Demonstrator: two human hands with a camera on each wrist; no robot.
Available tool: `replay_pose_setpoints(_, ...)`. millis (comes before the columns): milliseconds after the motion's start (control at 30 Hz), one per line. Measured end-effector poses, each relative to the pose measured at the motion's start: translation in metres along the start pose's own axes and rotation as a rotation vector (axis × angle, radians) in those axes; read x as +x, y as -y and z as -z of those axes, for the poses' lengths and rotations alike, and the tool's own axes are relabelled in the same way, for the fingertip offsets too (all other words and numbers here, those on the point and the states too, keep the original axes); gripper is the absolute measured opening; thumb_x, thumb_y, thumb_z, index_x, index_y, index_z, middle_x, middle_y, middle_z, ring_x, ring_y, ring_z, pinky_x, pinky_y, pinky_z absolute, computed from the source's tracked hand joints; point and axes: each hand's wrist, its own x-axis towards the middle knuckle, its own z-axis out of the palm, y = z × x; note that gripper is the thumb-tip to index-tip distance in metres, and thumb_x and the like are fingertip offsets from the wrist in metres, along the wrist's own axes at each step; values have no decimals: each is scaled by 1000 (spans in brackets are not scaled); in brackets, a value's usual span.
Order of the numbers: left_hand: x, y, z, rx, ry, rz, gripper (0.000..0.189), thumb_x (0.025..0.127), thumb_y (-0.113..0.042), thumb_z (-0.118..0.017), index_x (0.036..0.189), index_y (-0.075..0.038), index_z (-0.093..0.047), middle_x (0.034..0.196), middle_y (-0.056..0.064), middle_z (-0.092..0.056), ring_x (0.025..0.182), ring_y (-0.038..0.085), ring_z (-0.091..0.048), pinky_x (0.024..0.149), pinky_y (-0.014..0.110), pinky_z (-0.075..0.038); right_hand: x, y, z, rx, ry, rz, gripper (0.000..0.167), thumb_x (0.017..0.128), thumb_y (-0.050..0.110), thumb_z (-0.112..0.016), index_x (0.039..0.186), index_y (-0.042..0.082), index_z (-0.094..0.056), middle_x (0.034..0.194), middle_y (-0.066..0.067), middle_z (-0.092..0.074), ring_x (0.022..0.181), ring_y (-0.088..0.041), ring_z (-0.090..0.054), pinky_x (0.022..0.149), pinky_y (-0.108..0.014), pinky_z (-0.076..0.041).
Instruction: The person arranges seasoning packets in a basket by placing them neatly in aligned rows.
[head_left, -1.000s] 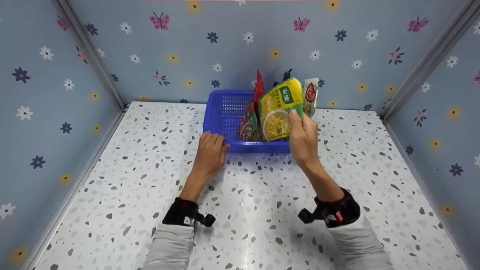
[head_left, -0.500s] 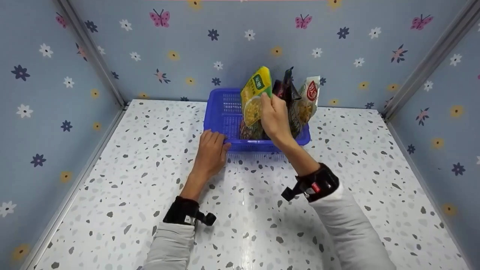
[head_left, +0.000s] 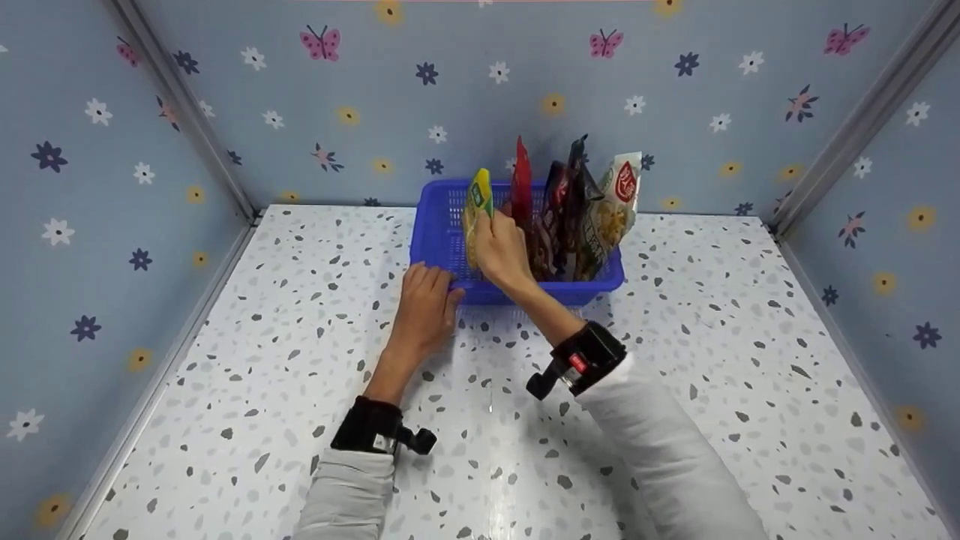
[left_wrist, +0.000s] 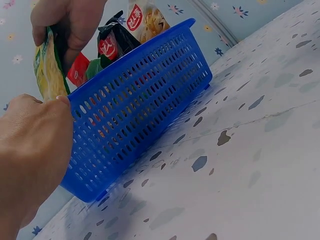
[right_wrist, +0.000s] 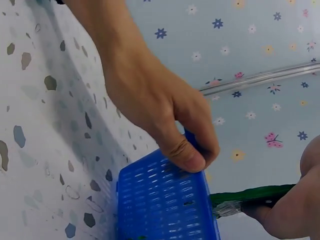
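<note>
A blue plastic basket [head_left: 435,225] stands against the back wall. My left hand [head_left: 426,304] grips its front left corner, thumb outside on the wall in the right wrist view. Inside the basket's left part, my right hand [head_left: 504,247] pinches a yellow and green food packet [head_left: 477,206] by its edge. The packet [left_wrist: 48,70] stands nearly upright, its lower end hidden behind the rim in the left wrist view. Right of that hand are a red packet [head_left: 521,169], dark packets [head_left: 576,202] and a white-topped packet [head_left: 616,202], all standing in the basket.
The speckled white tabletop [head_left: 480,465] stretches in front of the basket. Flowered blue panels [head_left: 480,90] enclose it at the back and both sides, with metal strips [head_left: 187,120] at the corners.
My right hand has carried the yellow packet left and down into the basket's left part, turning it edge-on and uncovering the other packets. The left hand stays on the corner.
</note>
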Motion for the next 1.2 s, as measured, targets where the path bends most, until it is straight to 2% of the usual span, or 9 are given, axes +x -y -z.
replay_pose_setpoints(100,0,0,0,1,0,-4,43,121,-35,-48,115,2,-71,105,20,-72,108,42,-66,127,59,-43,3,-7,-9,-60,-5,11,44,122,28,-42,109,0,-74,85,-3,-63,79,-23,-62,75,-40,-53)
replay_pose_setpoints(167,0,0,-1,6,2,-7,57,123,-43,-37,114,2,-71,104,20,-72,108,42,-67,126,59,-43,5,-10,-13,-85,12,17,43,122,28,-42,99,5,-70,83,-3,-60,77,-24,-61,74,-41,-53)
replay_pose_setpoints(267,0,0,-1,9,7,-5,73,122,-52,-23,114,3,-71,105,20,-72,108,42,-67,126,59,-43,10,-18,-18,-115,45,26,43,121,28,-40,86,13,-59,76,0,-54,70,-23,-58,67,-38,-50)
replay_pose_setpoints(367,1,1,-1,11,13,-2,78,121,-54,-19,115,3,-71,106,20,-73,109,42,-67,126,59,-43,23,-37,-31,-131,72,33,44,121,27,-40,80,17,-53,71,2,-50,64,-21,-55,59,-34,-44)
replay_pose_setpoints(500,0,1,-1,15,17,2,64,123,-47,-30,115,3,-70,106,20,-73,110,42,-67,127,59,-42,38,-59,-48,-171,91,41,44,121,29,-39,82,18,-55,71,4,-49,66,-20,-56,59,-32,-43)
replay_pose_setpoints(700,-1,1,-1,9,33,17,33,117,-25,-56,111,4,-70,103,20,-71,108,42,-67,128,59,-42,41,-69,-55,-181,134,39,45,122,30,-40,82,17,-56,70,6,-49,62,-17,-54,56,-31,-41)
replay_pose_setpoints(867,1,0,0,16,38,25,25,115,-21,-62,110,2,-69,103,20,-71,109,42,-67,129,59,-42,37,-61,-52,-191,159,47,51,121,22,-44,70,19,-45,62,7,-41,53,-13,-42,52,-28,-35)
replay_pose_setpoints(1100,1,0,1,30,28,15,26,115,-22,-62,107,2,-68,101,20,-70,108,42,-67,128,58,-43,26,-36,-42,-252,149,1,43,115,15,-51,72,18,-47,65,4,-45,60,-19,-49,54,-32,-39)
replay_pose_setpoints(1200,1,1,0,36,19,9,29,115,-23,-61,104,2,-67,99,20,-69,106,42,-66,127,58,-43,26,-36,-41,-249,135,8,46,114,14,-52,69,20,-44,63,5,-42,57,-17,-44,52,-32,-36)
